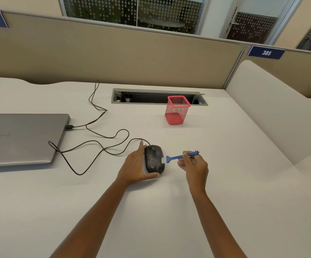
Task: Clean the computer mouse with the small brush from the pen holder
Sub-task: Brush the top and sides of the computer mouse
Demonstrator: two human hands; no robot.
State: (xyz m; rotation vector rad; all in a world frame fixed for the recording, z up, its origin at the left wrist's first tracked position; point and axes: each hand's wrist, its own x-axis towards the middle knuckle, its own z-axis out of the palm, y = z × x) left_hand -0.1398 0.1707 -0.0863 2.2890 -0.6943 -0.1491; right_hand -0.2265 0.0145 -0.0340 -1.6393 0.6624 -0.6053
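Note:
A black computer mouse (154,158), speckled with pale dust, lies on the white desk. My left hand (135,165) cups its left side and near end, with the thumb under its rear. My right hand (193,163) pinches the handle of a small blue brush (177,156) that lies nearly level. The brush's white bristles touch the mouse's right edge. The red mesh pen holder (177,111) stands upright farther back with nothing showing inside.
A shut grey laptop (22,138) sits at the left, with the mouse's black cable (99,146) looping across the desk to it. A cable slot (147,96) runs behind the pen holder. A beige partition (113,56) walls the back; a white divider (273,108) stands at the right.

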